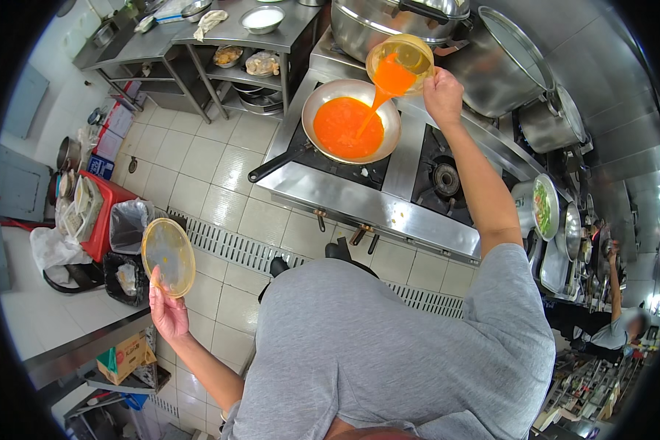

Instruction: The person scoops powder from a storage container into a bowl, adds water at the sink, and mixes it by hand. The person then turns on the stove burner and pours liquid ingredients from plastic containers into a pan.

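Observation:
My right hand [443,97] grips a yellowish translucent plastic container [421,57], tipped over the stove. Bright orange liquid [378,107] streams from it into a frying pan [391,128], where a wide orange pool [338,129] covers much of the bottom. The pan rests over the left front burner, its black handle [275,166] jutting toward the lower left. Out to the left, my left hand [168,313] pinches the edge of a round translucent lid [168,253] with orange spots on it. The lid is held up in the air, away from the stove.
Behind the pan stand a large lidded steel pot [363,27] and tall stockpots [487,71]. A bare gas burner [445,177] lies right of the pan. Bins [132,223] stand at left. A floor drain grate [225,242] crosses the tiles. Another person [610,330] works far right.

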Demonstrator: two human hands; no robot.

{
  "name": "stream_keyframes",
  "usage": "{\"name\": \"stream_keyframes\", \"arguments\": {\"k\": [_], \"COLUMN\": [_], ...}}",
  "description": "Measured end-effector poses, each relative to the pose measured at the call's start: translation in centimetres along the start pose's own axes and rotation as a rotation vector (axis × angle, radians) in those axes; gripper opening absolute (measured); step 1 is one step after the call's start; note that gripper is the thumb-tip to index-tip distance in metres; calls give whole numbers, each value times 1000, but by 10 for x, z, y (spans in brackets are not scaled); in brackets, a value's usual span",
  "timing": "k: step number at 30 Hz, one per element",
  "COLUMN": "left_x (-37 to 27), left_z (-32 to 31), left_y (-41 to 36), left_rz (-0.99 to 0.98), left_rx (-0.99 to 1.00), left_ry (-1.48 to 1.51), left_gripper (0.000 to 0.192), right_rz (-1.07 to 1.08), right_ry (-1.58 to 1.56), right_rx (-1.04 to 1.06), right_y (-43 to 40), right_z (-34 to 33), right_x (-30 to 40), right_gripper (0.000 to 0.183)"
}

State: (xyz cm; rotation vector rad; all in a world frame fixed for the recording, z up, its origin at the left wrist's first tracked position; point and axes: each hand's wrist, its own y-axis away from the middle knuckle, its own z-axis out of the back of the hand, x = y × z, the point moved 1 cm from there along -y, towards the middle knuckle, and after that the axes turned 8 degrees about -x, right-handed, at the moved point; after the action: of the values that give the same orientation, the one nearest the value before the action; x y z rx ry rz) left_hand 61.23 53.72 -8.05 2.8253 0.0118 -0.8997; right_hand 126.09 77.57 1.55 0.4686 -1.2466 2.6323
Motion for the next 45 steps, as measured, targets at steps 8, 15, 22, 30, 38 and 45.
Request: {"name": "stream_keyframes", "arguments": {"k": [8,15,22,30,38,45], "left_x": [4,3,0,0,0,-4], "left_z": [-17,-20,-8,-11,-6,0], "left_y": [6,11,11,12,15,14], "left_rz": [-49,-60,-51,-48,-59,-61], "left_rx": [-146,-206,-151,-133,-178,-89], "left_ry": [-35,-46,-56,-53,-49,-66], "left_gripper": [58,58,55,54,54,52], "right_rz": [48,108,183,211,251,278], "right_ry": [-23,-49,-49,-36,-4,-3], "right_rx": [-36,-64,-97,-96,-95,-123], "right_y": [0,3,3,4,5,5], "right_z": [-1,-2,-5,-5,-6,-9], "right_x": [0,5,4,5,5,1], "right_gripper": [26,24,20,20,19,17]}}
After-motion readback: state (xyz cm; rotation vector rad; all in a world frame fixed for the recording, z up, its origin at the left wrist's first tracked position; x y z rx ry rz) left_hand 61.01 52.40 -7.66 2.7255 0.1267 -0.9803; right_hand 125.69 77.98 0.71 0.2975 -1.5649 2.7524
